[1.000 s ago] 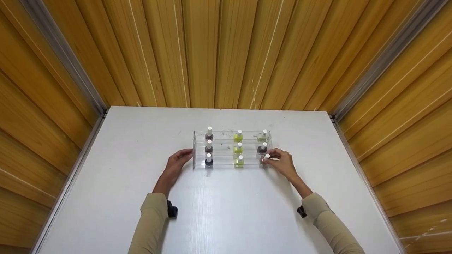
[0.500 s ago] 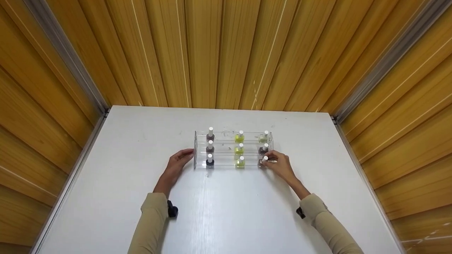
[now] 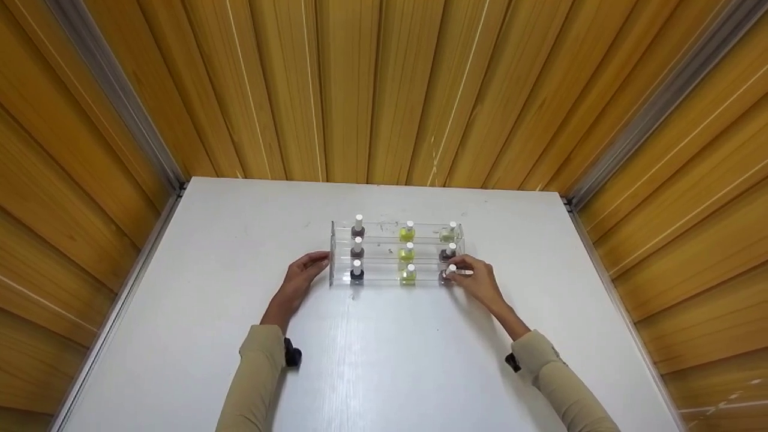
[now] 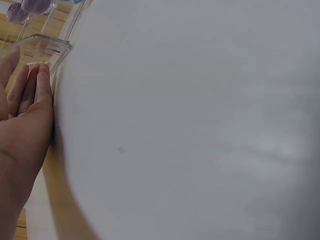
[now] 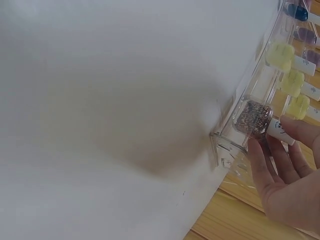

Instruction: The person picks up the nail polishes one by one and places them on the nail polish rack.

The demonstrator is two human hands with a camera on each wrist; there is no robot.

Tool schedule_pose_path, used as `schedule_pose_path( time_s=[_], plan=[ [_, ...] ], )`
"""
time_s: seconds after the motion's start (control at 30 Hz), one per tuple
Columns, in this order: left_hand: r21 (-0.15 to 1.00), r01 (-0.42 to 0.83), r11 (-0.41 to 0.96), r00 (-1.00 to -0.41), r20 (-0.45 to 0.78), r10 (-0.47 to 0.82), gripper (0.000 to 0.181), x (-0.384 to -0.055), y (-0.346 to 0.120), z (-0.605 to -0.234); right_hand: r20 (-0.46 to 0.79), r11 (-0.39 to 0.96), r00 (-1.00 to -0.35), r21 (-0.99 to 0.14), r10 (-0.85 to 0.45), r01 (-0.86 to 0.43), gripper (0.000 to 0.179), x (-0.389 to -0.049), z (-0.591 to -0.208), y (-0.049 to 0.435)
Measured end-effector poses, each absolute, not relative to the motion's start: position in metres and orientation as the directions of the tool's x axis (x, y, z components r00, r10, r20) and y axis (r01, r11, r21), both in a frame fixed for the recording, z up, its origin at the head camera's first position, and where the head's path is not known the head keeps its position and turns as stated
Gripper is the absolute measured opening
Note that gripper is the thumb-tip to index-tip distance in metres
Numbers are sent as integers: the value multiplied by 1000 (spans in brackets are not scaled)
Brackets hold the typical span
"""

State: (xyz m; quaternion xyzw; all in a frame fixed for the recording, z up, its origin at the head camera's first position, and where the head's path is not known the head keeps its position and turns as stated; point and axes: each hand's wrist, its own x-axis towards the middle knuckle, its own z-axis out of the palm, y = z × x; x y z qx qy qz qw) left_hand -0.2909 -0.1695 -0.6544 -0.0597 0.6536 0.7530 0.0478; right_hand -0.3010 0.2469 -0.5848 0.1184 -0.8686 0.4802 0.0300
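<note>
A clear acrylic tiered rack (image 3: 384,280) stands on the white table, holding nail polish bottles with white caps in three columns. My right hand (image 3: 478,281) pinches a glittery nail polish bottle (image 5: 253,117) by its cap at the right end of the front tier. Thumb and fingers lie on either side of the white cap (image 5: 280,131) in the right wrist view. At the rack's other end, my left hand (image 3: 303,276) has its fingers extended against the clear side panel (image 4: 47,45). No bottle is in that hand.
Yellow polish bottles (image 3: 408,275) fill the middle column. Dark and purplish bottles (image 3: 357,275) line the left column. Behind the glittery bottle sit a dark bottle (image 3: 447,254) and a pale one (image 3: 447,234). A wood-patterned wall (image 3: 372,90) rises behind the table (image 3: 384,360).
My right hand has shifted slightly left and down with the glittery bottle, bringing it into line with the front tier. My left hand stays at the rack's side panel.
</note>
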Motion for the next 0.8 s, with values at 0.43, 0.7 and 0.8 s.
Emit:
schedule_pose_path(
  time_s=[0.43, 0.7, 0.8],
  plan=[
    [972, -203, -122, -979, -206, -12, 37, -293, -169, -645, 235, 556, -968, -795, -84, -241, 35, -296, -572, 263],
    [975, -219, -38, -975, -216, 60, 44, -295, -171, -633, 214, 652, -966, -713, -147, -257, 75, -291, -570, 293],
    [979, -193, 66, -978, -197, 69, 53, -295, -173, -624, 216, 731, -962, -628, -167, -268, 79, -288, -571, 305]
  ],
)
